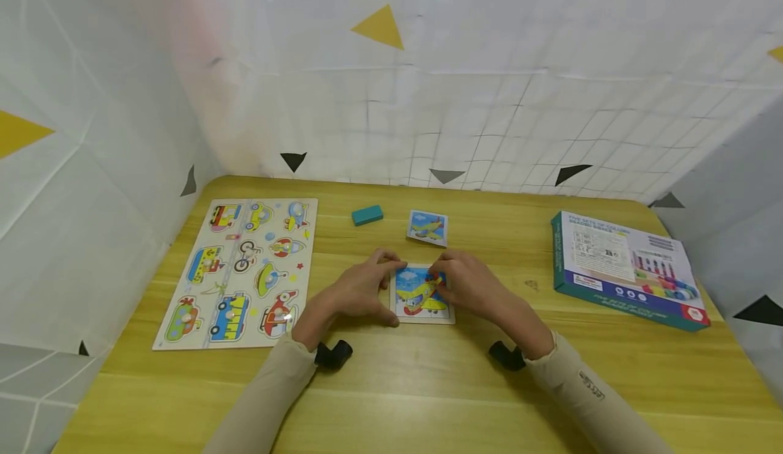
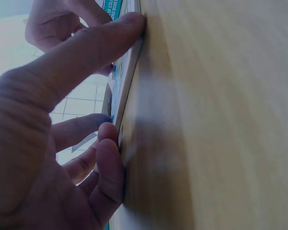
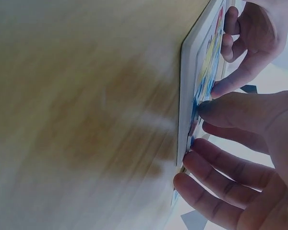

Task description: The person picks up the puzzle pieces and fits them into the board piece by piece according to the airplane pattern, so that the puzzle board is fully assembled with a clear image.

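Observation:
A small square jigsaw puzzle [image 1: 422,294] of a yellow airplane on blue lies in a pale tray in the head view. My left hand [image 1: 362,287] holds the tray by its left side, thumb at the near corner and index finger near the far corner. In the left wrist view, the remaining fingers [image 2: 110,167] curl beside the tray's edge. My right hand [image 1: 467,281] is over the tray's upper right, thumb and fingers pinching a puzzle piece that they mostly hide. A reddish bit shows by the right thumb [image 3: 230,110] in the right wrist view.
Beyond the puzzle lie a square airplane picture card [image 1: 428,228] and a teal block [image 1: 367,215]. A large vehicle peg puzzle board [image 1: 245,277] lies to the left. At right is a flat printed box [image 1: 630,270]. White patterned sheeting [image 1: 477,100] closes off the table's back.

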The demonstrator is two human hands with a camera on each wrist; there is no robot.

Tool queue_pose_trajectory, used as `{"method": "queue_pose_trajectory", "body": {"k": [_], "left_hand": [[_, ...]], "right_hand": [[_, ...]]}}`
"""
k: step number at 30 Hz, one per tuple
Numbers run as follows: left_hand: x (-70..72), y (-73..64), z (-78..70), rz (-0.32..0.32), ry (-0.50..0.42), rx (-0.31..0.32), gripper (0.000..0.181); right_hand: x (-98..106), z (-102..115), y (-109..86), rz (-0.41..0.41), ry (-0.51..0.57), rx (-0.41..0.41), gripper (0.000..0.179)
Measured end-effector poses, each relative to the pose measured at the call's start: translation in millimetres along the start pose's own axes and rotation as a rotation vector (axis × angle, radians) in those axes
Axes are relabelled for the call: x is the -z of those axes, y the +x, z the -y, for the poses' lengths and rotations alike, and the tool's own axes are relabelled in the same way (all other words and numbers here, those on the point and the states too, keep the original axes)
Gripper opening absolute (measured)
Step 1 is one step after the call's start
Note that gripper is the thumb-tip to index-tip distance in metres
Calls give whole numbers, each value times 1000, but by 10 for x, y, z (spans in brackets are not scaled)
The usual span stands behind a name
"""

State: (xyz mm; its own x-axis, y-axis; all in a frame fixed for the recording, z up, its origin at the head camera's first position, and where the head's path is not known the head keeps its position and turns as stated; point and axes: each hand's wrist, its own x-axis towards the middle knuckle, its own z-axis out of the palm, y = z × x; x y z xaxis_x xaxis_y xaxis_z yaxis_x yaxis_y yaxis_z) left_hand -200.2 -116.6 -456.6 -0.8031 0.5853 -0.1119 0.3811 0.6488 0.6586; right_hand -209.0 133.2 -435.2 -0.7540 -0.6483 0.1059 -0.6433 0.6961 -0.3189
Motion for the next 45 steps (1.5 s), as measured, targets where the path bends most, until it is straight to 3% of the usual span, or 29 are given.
{"method": "queue_pose_trajectory", "body": {"k": [16,25,45], "left_hand": [[-20,52,-42,6,6,-19,100],[-10,47,-46,16,-4,-13,100],[7,93,-21,25,-11,-10,102]], "right_hand": [[0,-28,-69,-22,-44,19,14],[-15,-14,-55,-13,-14,-42,13],[-46,-71,-54,-84,9,-41,15]]}}
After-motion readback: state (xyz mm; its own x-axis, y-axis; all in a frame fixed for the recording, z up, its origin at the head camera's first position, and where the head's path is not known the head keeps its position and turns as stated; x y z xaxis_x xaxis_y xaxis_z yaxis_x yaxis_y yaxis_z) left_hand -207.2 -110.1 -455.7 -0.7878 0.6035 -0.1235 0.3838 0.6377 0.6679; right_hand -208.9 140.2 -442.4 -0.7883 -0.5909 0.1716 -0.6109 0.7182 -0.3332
